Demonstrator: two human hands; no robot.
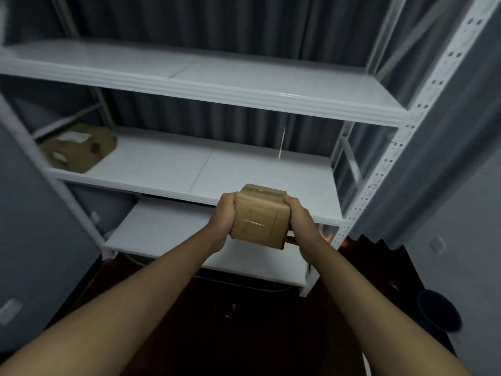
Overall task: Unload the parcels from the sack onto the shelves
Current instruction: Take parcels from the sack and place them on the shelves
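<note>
Brown cardboard parcel (260,217) clamped between left hand (223,219) and right hand (299,221), fingers curled round both sides, probably for steadiness. Held just before middle shelf (244,175); another parcel (78,149) at ten o'clock.

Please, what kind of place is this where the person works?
Probably a small storeroom or parcel room: white metal shelving with perforated uprights, one taped cardboard parcel lying on the middle shelf, and another cardboard parcel held between left hand and right hand.

Storeroom: white metal shelving (206,85), taped cardboard parcel (78,150), grey curtains (217,23).
</note>
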